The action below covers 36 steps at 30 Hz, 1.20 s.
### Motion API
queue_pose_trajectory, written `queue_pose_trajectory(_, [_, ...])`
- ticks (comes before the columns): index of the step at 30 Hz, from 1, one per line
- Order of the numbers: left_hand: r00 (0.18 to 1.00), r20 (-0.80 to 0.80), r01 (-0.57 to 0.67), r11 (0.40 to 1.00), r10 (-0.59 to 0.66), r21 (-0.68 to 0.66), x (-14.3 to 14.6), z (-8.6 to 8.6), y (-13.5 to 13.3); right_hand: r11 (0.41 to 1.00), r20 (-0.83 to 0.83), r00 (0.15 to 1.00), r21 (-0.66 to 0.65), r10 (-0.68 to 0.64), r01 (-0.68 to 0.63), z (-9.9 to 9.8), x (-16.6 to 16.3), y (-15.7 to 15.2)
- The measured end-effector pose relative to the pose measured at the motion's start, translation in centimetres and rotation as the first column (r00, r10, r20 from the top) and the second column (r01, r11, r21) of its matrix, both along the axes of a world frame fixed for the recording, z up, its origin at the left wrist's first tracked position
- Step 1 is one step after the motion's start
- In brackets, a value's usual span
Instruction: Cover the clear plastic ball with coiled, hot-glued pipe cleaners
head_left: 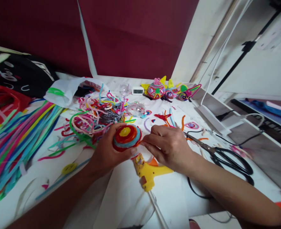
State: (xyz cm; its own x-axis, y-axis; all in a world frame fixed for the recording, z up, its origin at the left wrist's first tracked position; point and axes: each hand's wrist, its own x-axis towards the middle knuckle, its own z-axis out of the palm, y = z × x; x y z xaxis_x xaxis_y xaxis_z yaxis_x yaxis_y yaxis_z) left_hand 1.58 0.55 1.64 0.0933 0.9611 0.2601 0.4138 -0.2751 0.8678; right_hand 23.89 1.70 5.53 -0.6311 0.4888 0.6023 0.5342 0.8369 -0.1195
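My left hand [107, 149] is wrapped round a ball [127, 136] covered in coiled pipe cleaners, with rings of yellow, red, orange and light blue. At the ball's right edge, my right hand [167, 144] is closed in a pinch, its fingertips at the coil. A bit of orange pipe cleaner [139, 143] shows there, mostly hidden by the fingers. Just below both hands lies a yellow glue gun [152, 175], a pale glue stick [158, 210] trailing from its back. Black-handled scissors [216, 151] rest right of my right hand, partly behind it.
A tangle of pipe cleaners [95, 117] lies behind my left hand, and long straight ones [28, 140] spread at left. Clear plastic balls [137, 109], a small digital timer [137, 91] and decorated balls [156, 90] stand at the back. A power strip [214, 121] lies at right.
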Motion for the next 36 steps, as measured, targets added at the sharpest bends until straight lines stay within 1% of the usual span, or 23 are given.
queue_pose_trajectory(8, [0.999, -0.038, -0.034, 0.999, 0.034, 0.010, 0.36, 0.27, -0.18, 0.998, 0.023, 1.000, -0.060, -0.013, 0.014, -0.05, -0.21, -0.33])
queue_pose_trajectory(13, [0.997, -0.055, -0.047, 0.998, 0.050, 0.050, 0.53, 0.48, -0.26, 0.997, 0.042, 0.999, -0.078, 0.000, 0.004, -0.15, -0.48, -0.40])
queue_pose_trajectory(18, [0.995, -0.079, -0.061, 0.995, 0.067, 0.076, 0.64, 0.53, -0.43, 0.998, 0.051, 0.999, -0.068, 0.002, 0.001, -0.30, -0.53, -0.52])
queue_pose_trajectory(20, [0.994, -0.087, -0.064, 0.995, 0.071, 0.078, 0.62, 0.45, -0.48, 0.996, 0.050, 0.999, -0.087, 0.002, 0.002, -0.27, -0.43, -0.56])
queue_pose_trajectory(23, [0.993, -0.100, -0.054, 0.994, 0.064, 0.096, 0.49, 0.35, -0.47, 0.982, 0.025, 1.000, -0.187, 0.017, -0.012, -0.03, -0.28, -0.54])
queue_pose_trajectory(26, [0.993, -0.104, -0.039, 0.993, 0.051, 0.111, 0.37, 0.40, -0.43, 0.942, -0.030, 0.999, -0.334, 0.022, -0.030, 0.30, -0.22, -0.44])
queue_pose_trajectory(28, [0.994, -0.102, -0.038, 0.994, 0.049, 0.104, 0.37, 0.53, -0.46, 0.913, -0.066, 0.998, -0.407, 0.002, -0.029, 0.45, -0.28, -0.35])
queue_pose_trajectory(32, [0.994, -0.091, -0.045, 0.996, 0.052, 0.073, 0.53, 0.73, -0.66, 0.876, -0.113, 0.993, -0.481, -0.040, -0.019, 0.47, -0.46, -0.17])
queue_pose_trajectory(36, [0.996, -0.078, -0.035, 0.995, 0.043, 0.096, 0.48, 0.39, -0.72, 0.865, -0.122, 0.992, -0.501, -0.043, -0.025, 0.52, -0.45, 0.05])
